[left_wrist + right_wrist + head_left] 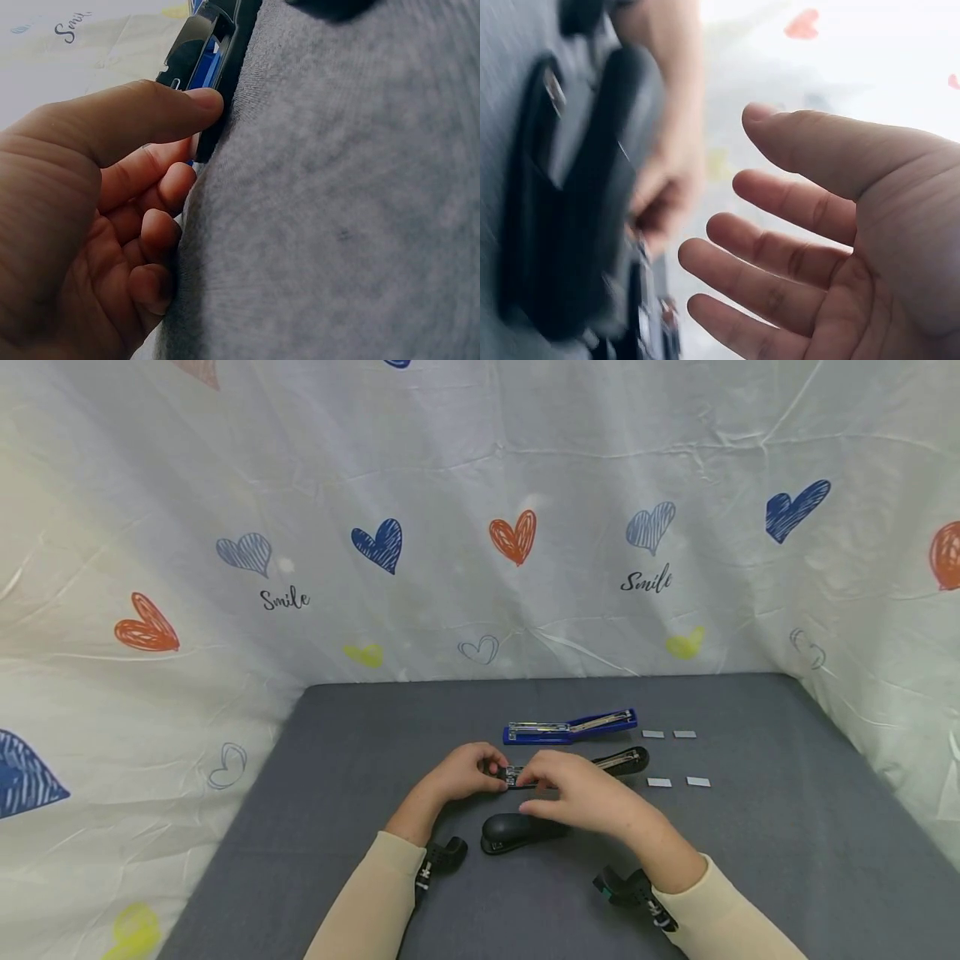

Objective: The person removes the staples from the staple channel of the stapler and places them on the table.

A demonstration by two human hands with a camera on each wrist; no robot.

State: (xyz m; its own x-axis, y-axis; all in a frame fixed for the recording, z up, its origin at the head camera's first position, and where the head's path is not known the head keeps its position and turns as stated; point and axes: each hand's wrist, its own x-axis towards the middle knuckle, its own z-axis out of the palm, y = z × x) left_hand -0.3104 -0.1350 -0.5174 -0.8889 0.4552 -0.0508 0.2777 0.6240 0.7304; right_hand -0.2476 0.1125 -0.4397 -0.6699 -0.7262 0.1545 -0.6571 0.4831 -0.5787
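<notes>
On the grey table lies a black stapler (630, 761) opened out flat, its magazine showing. My left hand (467, 773) pinches its left end between thumb and forefinger; the thumb (199, 101) lies along the base edge in the left wrist view. Above the middle of this stapler hovers my right hand (581, 789), hiding part of it. Its fingers (765, 259) are relaxed and spread, with nothing between them in the right wrist view. A second black stapler (521, 832), folded closed, lies nearer, below both hands.
Behind the opened black stapler lies a blue stapler (540, 733), also opened out. Two staple strips (652, 734) sit to its right, and two more strips (660, 782) lie by the black one. A white curtain (450, 460) with printed hearts hangs behind the table.
</notes>
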